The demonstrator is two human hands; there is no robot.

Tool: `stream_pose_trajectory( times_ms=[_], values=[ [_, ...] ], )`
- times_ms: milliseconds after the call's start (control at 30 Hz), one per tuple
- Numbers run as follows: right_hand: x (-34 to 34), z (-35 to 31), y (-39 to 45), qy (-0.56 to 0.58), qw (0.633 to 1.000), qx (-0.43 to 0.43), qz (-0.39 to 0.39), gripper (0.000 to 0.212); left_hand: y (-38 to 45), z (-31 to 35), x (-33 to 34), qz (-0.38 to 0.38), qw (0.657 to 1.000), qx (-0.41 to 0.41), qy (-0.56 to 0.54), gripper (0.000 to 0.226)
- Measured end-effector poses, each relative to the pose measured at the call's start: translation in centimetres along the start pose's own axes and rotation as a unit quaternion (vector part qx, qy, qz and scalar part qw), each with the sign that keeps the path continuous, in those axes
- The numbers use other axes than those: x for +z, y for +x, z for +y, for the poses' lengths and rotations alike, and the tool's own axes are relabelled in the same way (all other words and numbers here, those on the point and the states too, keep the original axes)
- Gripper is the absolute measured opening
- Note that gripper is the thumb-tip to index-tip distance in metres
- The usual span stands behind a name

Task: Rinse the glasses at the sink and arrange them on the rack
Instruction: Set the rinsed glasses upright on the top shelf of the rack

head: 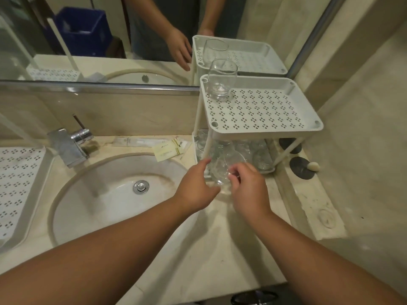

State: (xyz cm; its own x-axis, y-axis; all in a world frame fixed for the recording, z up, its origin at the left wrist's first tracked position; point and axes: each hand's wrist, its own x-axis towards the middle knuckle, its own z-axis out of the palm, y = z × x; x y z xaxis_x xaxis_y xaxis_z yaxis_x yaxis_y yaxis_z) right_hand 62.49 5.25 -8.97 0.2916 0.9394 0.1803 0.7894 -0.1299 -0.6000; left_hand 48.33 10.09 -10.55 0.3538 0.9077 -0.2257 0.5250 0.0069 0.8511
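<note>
A clear stemless glass (pixel 224 168) is tilted in front of the white two-tier rack (pixel 308 126), at the lower shelf's front edge. My right hand (pixel 248 186) grips its base. My left hand (pixel 196 186) touches its left side with fingers spread. One glass (pixel 220 81) stands upright on the top shelf's back left corner. Several more glasses (pixel 259 155) sit on the lower shelf, partly hidden by the top shelf. The round white sink (pixel 94 208) lies to the left with a chrome tap (pixel 70 144) behind it.
A perforated white tray (pixel 17 186) sits left of the sink. Paper sachets (pixel 169 148) lie behind the basin. Two dark round discs (pixel 300 167) and a pebble rest on the ledge right of the rack. A mirror runs along the back wall.
</note>
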Motion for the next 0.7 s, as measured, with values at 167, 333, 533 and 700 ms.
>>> stream_pose_trajectory(
  times_ms=[167,333,533,700],
  values=[
    [-1.2,-1.9,-3.0,0.044,0.998,-0.006,0.054,0.015,-1.4,0.7,0.4,0.007,0.994,0.101,0.029,0.097],
    [-2.8,-3.3,-3.9,0.066,0.992,-0.053,0.095,0.02,-2.2,2.1,-0.5,0.036,0.989,0.144,0.02,0.093],
    [-4.7,-4.7,-3.6,0.069,0.984,-0.102,0.132,0.026,-3.1,4.7,-2.1,0.063,0.984,0.157,-0.046,0.078],
    [-6.6,-6.3,-2.4,0.107,0.983,-0.065,0.135,0.06,-2.9,6.1,-2.7,0.111,0.977,0.167,-0.074,0.077]
  ],
)
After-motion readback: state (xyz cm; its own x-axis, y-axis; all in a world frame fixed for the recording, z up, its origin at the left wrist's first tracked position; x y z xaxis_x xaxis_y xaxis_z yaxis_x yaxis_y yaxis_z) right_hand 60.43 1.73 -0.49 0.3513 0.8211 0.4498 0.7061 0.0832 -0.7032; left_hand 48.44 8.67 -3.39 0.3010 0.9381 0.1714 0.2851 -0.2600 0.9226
